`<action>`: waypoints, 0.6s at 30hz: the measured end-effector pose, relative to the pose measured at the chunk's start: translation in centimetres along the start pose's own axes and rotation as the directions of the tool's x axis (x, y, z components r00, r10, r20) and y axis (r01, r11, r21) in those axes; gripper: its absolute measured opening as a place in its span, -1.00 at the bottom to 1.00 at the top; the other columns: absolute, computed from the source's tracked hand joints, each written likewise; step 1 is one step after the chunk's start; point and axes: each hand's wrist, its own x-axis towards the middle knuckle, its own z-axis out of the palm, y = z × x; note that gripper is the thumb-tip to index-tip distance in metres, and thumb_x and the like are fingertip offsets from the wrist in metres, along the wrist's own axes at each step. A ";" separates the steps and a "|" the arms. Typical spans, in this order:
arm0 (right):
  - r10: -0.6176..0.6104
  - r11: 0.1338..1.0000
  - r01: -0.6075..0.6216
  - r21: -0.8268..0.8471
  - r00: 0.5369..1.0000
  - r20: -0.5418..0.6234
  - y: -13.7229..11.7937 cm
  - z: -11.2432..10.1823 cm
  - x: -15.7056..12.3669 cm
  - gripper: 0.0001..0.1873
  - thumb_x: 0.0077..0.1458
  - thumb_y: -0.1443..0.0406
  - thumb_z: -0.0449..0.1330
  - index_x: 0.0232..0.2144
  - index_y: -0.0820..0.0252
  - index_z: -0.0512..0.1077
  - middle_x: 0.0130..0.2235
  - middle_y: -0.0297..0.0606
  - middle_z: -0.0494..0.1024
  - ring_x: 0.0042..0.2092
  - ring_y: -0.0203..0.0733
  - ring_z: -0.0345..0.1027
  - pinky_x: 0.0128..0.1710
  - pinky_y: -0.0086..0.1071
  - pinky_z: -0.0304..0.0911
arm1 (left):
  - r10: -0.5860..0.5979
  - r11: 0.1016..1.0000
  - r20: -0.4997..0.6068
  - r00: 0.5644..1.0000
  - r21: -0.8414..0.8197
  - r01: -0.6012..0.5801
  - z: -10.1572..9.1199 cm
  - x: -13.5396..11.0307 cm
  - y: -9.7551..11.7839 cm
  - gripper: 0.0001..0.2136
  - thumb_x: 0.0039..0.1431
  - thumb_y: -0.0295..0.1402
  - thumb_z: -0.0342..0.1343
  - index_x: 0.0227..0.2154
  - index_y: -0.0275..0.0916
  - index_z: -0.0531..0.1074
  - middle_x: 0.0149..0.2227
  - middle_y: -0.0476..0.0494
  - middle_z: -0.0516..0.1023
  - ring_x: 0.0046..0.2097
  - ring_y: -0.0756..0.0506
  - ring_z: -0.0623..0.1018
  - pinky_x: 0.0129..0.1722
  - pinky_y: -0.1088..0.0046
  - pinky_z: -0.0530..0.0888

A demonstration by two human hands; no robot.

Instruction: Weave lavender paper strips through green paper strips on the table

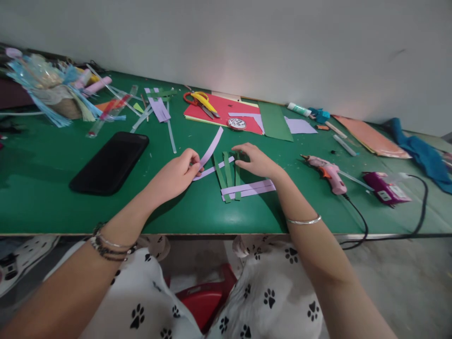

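My left hand [181,172] pinches a lilac paper strip [212,145], its free end pointing up and away. A second lilac strip [221,165] runs from those fingers to the right, crossing upright green paper strips [229,172]. Nearer the table edge, lilac strips [247,188] lie side by side across the lower ends of the green ones. My right hand [256,160] is over the upper right of this woven piece, thumb and fingers apart around the rightmost green strip. Whether its fingertips touch that strip is hard to tell.
A black phone [110,162] lies left of my left hand. Behind are scissors [203,101] on red paper [222,110], green paper [275,121] and a glue stick [299,109]. At right sit a pink glue gun [328,174] and a purple box [386,188] with a cord.
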 end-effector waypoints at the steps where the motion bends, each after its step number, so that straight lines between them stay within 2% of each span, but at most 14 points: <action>1: -0.012 1.000 0.012 0.010 1.000 0.010 0.1 0.1 0.1 -0.62 -0.04 0.31 0.09 -0.09 0.18 0.33 -0.09 -0.12 0.36 -0.10 -0.08 0.22 -0.14 -0.17 0.15 | 0.004 1.000 -0.002 1.000 0.005 -0.004 0.0 0.0 0.0 -0.91 0.18 -0.33 -0.18 -0.43 -0.19 0.12 -0.33 -0.08 0.50 -0.29 -0.06 0.53 -0.28 0.38 0.39; 5: -0.001 0.997 -0.002 0.081 0.999 0.034 0.0 0.2 0.5 -0.63 -0.07 0.36 0.12 -0.12 0.22 0.34 -0.18 -0.17 0.36 -0.26 -0.21 0.24 -0.20 -0.25 0.19 | 0.007 1.000 0.001 1.000 0.016 -0.007 0.1 0.1 -0.2 -0.92 0.18 -0.34 -0.18 -0.41 -0.19 0.13 -0.33 -0.08 0.50 -0.30 -0.06 0.52 -0.29 0.38 0.38; 8: 0.045 0.977 -0.053 0.204 0.998 0.041 -0.1 -0.1 0.6 -0.65 -0.08 0.42 0.11 -0.15 0.27 0.34 -0.34 -0.27 0.35 -0.39 -0.31 0.19 -0.30 -0.34 0.19 | 0.010 1.000 0.003 1.000 0.010 -0.010 0.1 0.1 -0.2 -0.91 0.18 -0.33 -0.19 -0.42 -0.19 0.12 -0.33 -0.07 0.49 -0.29 -0.06 0.51 -0.29 0.40 0.37; 12: 0.082 0.925 -0.072 0.372 0.997 -0.009 -0.2 -0.6 0.6 -0.72 -0.11 0.45 0.10 -0.24 0.28 0.35 -0.51 -0.42 0.24 -0.46 -0.36 0.13 -0.40 -0.41 0.15 | 0.033 0.990 -0.030 0.999 0.137 -0.029 0.1 0.0 0.0 -0.89 0.17 -0.30 -0.19 -0.41 -0.18 0.16 -0.36 -0.07 0.44 -0.33 -0.08 0.46 -0.36 0.42 0.32; 16: 0.052 0.853 -0.046 0.520 0.999 0.002 -0.2 -0.3 0.9 -0.77 -0.07 0.39 0.09 -0.27 0.25 0.34 -0.52 -0.43 0.25 -0.48 -0.38 0.13 -0.43 -0.42 0.14 | 0.015 0.978 -0.030 0.999 0.207 -0.008 0.2 0.1 0.2 -0.89 0.16 -0.30 -0.19 -0.39 -0.19 0.17 -0.37 -0.07 0.41 -0.36 -0.07 0.42 -0.40 0.44 0.28; 18: 0.026 0.851 -0.012 0.525 0.999 -0.019 -0.2 0.1 1.2 -0.77 -0.08 0.40 0.08 -0.28 0.24 0.34 -0.47 -0.38 0.32 -0.44 -0.36 0.18 -0.38 -0.40 0.18 | 0.016 0.979 -0.025 1.000 0.202 -0.010 0.3 0.2 0.1 -0.89 0.16 -0.30 -0.19 -0.38 -0.19 0.17 -0.37 -0.07 0.41 -0.35 -0.07 0.42 -0.39 0.44 0.28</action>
